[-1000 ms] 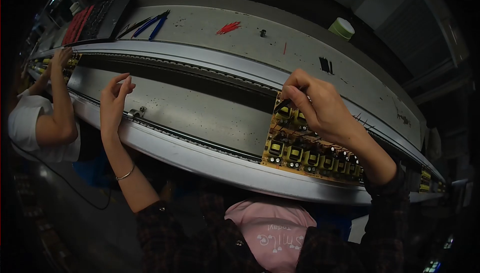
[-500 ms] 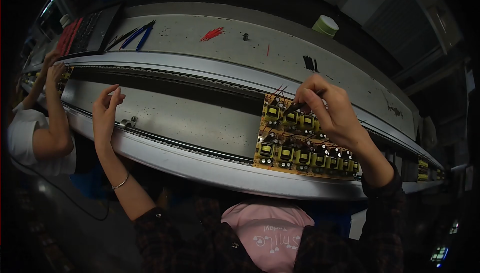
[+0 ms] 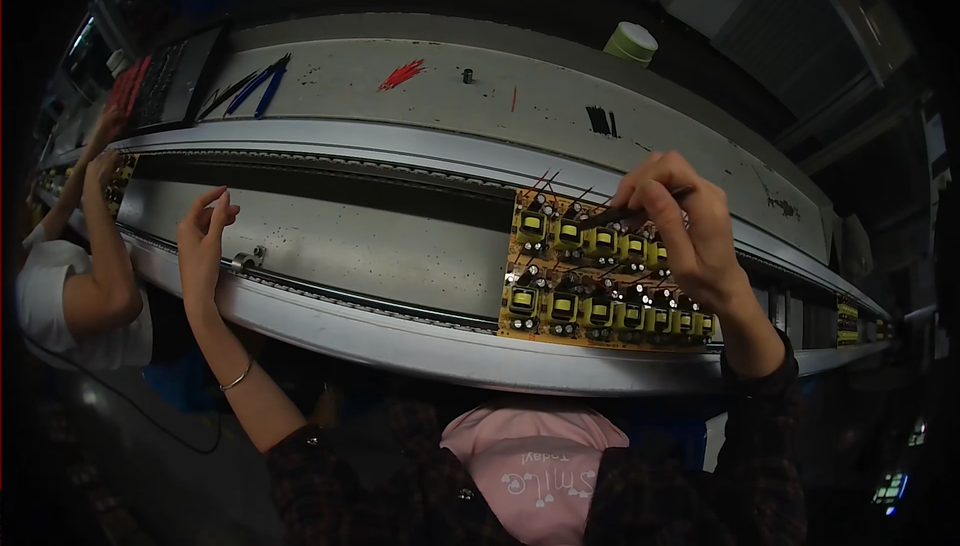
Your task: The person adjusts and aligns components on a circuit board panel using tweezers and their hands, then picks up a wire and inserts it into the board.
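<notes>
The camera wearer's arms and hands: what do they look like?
The left hand and right hand are gloveless. A thin silvery bracelet circles the left forearm. Dark, faintly checked sleeves leave both forearms partly bare; a small shiny button shows on the left one.

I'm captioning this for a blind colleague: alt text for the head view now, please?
A right hand holds a thin dark item over a circuit board on a conveyor; the left hand is raised, seemingly empty. Red pieces lie on the bench beyond; a co-worker is at left.
</notes>
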Available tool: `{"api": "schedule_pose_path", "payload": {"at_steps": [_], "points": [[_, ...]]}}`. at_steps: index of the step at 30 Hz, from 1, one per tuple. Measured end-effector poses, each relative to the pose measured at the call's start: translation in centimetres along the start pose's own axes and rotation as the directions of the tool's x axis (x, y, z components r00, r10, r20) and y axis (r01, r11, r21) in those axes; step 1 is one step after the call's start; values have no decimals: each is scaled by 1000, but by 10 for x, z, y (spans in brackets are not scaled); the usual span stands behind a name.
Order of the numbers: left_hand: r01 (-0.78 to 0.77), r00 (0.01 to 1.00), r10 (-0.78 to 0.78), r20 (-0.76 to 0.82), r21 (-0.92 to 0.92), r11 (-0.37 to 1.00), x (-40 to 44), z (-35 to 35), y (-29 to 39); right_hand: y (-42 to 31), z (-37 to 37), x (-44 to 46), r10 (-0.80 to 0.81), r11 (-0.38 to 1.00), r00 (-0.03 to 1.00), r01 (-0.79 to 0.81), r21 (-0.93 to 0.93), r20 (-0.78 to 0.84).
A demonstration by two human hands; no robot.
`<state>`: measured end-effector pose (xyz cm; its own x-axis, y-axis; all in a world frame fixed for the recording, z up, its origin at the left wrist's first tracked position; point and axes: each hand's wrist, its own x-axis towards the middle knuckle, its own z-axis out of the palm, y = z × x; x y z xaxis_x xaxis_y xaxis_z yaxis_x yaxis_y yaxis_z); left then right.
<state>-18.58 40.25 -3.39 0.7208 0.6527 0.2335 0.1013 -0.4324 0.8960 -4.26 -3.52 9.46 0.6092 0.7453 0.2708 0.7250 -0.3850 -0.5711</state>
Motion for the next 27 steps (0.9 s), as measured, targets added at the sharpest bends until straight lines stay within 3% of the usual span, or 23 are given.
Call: {"api": "schedule_pose_path", "payload": {"at_steps": [8, 14, 19, 23, 27], "points": [[-4, 1000, 4, 23, -6, 1000, 3, -2, -3, 19, -5, -16, 11, 991, 999, -5, -132, 38], [3, 1000, -4, 20, 36, 999, 4, -1, 0, 21, -11, -22, -12, 991, 1000, 15, -130, 23], [1, 1000, -2, 8, 36, 999, 3, -2, -2, 19, -29, -36, 33, 991, 986, -12, 130, -165], [2, 1000, -3, 10, 61, 998, 4, -3, -5, 31, -28, -45, 90, 995, 993, -93, -32, -71], [5, 1000, -5, 16, 48, 999, 12, -6, -20, 31, -15, -40, 98, 992, 993, -103, -69, -64]]}}
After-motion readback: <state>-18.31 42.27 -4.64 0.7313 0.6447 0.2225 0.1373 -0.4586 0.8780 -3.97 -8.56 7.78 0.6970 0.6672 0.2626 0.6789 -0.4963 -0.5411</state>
